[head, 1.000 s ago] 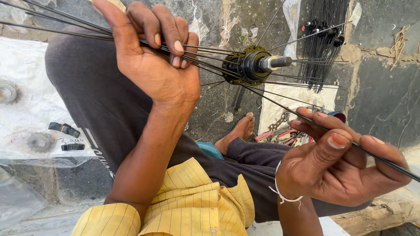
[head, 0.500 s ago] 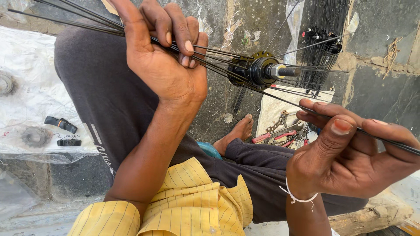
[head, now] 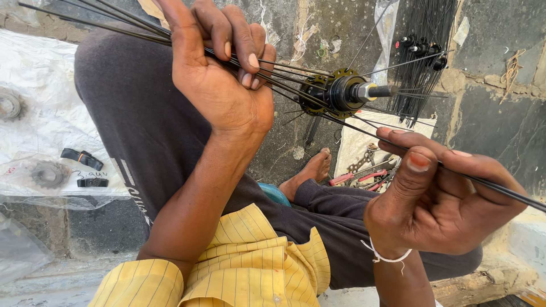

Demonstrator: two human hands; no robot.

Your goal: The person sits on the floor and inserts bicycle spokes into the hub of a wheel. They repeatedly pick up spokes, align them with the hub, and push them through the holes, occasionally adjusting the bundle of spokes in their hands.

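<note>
A black bicycle wheel hub (head: 341, 94) with a silver axle end hangs in the upper middle, thin black spokes fanning out of it to both sides. My left hand (head: 219, 74) is closed around a bundle of spokes (head: 114, 25) running to the upper left. Lower right, my right hand (head: 438, 199) pinches a single spoke (head: 506, 190) between thumb and fingers; that spoke runs from the hub out past the right edge. Both hands sit above my knees in dark trousers.
A bunch of loose black spokes (head: 421, 74) stands against the stone wall at the upper right. Red-handled tools and a chain (head: 364, 170) lie on white sheet beside my bare foot (head: 310, 170). At left, sprockets (head: 48, 173) and small black parts (head: 82, 159) rest on clear plastic.
The view has slid so hub and hands sit slightly further right and lower. My right thumb has pressed down on the single spoke. My left hand keeps its grip on the bundle.
</note>
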